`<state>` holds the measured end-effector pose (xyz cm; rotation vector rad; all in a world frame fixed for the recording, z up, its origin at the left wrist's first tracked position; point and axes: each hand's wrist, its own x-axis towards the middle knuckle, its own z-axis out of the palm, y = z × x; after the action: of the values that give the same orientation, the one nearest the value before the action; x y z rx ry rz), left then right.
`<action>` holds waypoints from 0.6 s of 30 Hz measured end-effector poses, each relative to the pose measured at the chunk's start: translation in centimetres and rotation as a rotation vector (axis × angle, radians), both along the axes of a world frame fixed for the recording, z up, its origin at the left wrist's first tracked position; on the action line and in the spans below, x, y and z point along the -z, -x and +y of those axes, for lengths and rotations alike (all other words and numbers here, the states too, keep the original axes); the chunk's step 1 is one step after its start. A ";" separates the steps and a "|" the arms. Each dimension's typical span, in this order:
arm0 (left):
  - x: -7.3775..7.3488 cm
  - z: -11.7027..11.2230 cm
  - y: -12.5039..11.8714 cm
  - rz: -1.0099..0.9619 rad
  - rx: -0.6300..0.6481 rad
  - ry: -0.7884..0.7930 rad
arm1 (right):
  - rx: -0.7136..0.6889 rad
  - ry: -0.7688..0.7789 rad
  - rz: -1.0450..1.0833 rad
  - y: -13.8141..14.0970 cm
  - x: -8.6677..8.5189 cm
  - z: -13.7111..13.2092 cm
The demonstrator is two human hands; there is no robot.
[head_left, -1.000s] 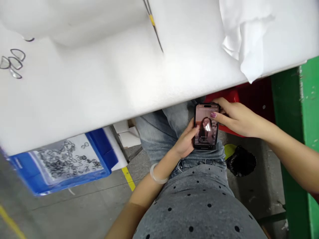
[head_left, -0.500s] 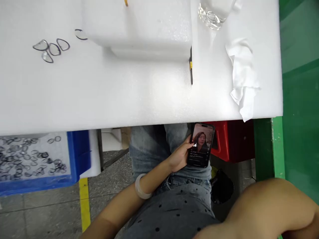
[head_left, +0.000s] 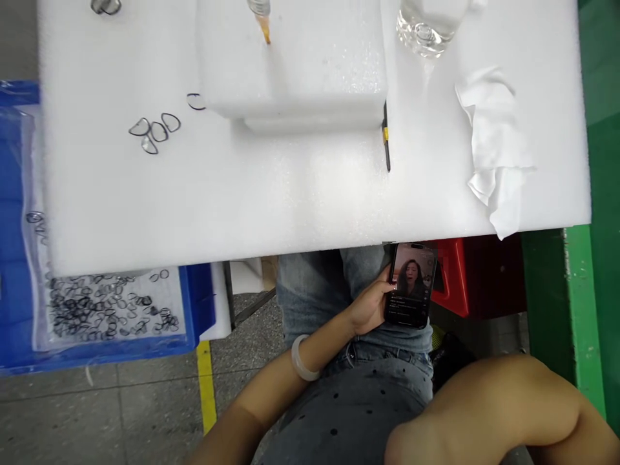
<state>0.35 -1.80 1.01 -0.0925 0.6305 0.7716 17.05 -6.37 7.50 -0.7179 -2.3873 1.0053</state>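
Black-cased smartphone (head_left: 411, 285): held upright over the lap, its screen lit with a video of a person, just below the foam's near edge; from my remote view, this is the thing in hand.
Left hand (head_left: 372, 303): fingers curled around the phone's edge, clamped on it; a pale bangle (head_left: 304, 358) circles the wrist.
Right hand: out of frame, so I cannot tell its grip; the bare right arm (head_left: 498, 403) lies bent along the bottom edge.
Blue denim jeans (head_left: 310, 297): directly beneath the phone.
White foam sheet (head_left: 290, 194): bears a white foam block (head_left: 290, 64), a black-and-yellow slim tool (head_left: 386, 135), dark-rimmed small rings (head_left: 155, 131), crumpled white cloth (head_left: 496, 148) and a clear container (head_left: 429, 26).
Blue plastic bin (head_left: 198, 303): below the foam's left side, holding a clear bag of dark rings (head_left: 106, 307).
Red stool (head_left: 450, 278): beyond the phone on the right, beside a green metal frame (head_left: 581, 310).
Risk: with one hand gripping, a loosened hold could drop the phone; a careless arm could scatter the loose rings.
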 end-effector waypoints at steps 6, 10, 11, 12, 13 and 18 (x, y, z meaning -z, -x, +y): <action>0.0 0.2 -0.1 0.003 0.007 0.007 | -0.131 -0.180 0.081 5.7 -2.9 1.8; 0.0 0.0 0.2 -0.001 -0.006 -0.042 | -0.038 -0.208 -0.039 4.6 -5.8 4.6; 0.0 -0.1 0.2 0.001 -0.013 -0.049 | -0.007 -0.207 -0.097 3.7 -6.2 5.5; 0.0 -0.1 0.3 0.006 -0.020 -0.051 | 0.037 -0.210 -0.176 2.8 -6.3 6.4; 0.0 -0.2 0.3 0.011 -0.025 -0.048 | 0.099 -0.214 -0.275 1.8 -6.2 7.2; -0.2 -0.2 0.2 0.022 -0.019 -0.056 | 0.443 0.109 -0.590 -2.4 -2.8 8.5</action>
<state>0.11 -2.02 1.19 -0.0389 0.6294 0.8090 19.42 2.17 10.29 -1.6903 -2.4586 0.8091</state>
